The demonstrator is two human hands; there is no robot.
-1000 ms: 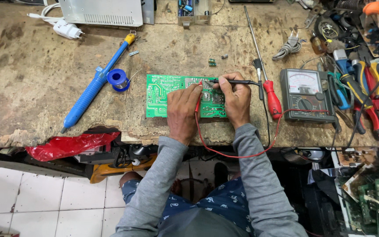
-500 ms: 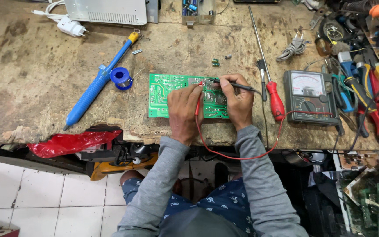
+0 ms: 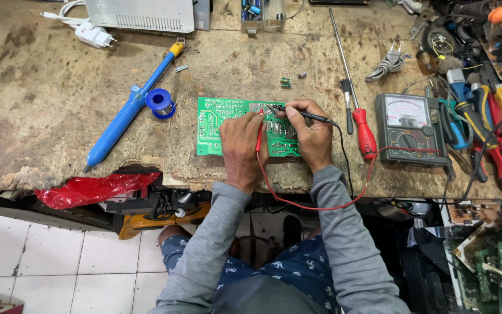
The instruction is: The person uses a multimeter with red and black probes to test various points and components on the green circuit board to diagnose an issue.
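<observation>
Board: a green circuit board (image 3: 213, 125) lay flat on the worn bench (image 3: 42, 104), near its front edge, partly under both hands.
Left hand: the left hand (image 3: 240, 145) rested on the board's middle, fingers curled tight around a red probe (image 3: 259, 135) held upright, its tip down on the board.
Right hand: the right hand (image 3: 312, 136) sat on the board's right end, fingers pinched closed on a black probe (image 3: 303, 114) that lay nearly level and pointed left, its tip on the board's upper edge.
Leads: a red lead (image 3: 321, 206) looped off the bench front and back up to the meter; a black lead (image 3: 344, 157) ran down from the black probe past the right wrist.
Meter: an analog meter (image 3: 407, 121) lay face up just right of the right hand.
Screwdriver: 1 red-handled screwdriver (image 3: 362, 129) lay between the right hand and the meter, shaft pointing away.
Pump: a blue solder pump (image 3: 129, 113) lay slantwise, well left of the board.
Solder: a blue solder spool (image 3: 160, 102) sat between the pump and the board, touching the pump.
Pliers: pliers (image 3: 483, 134) and other tools crowded the bench's right end.
Sleeves: both forearms wore grey sleeves (image 3: 204, 256).
Bag: a red bag (image 3: 88, 189) hung under the bench's front edge at left.
</observation>
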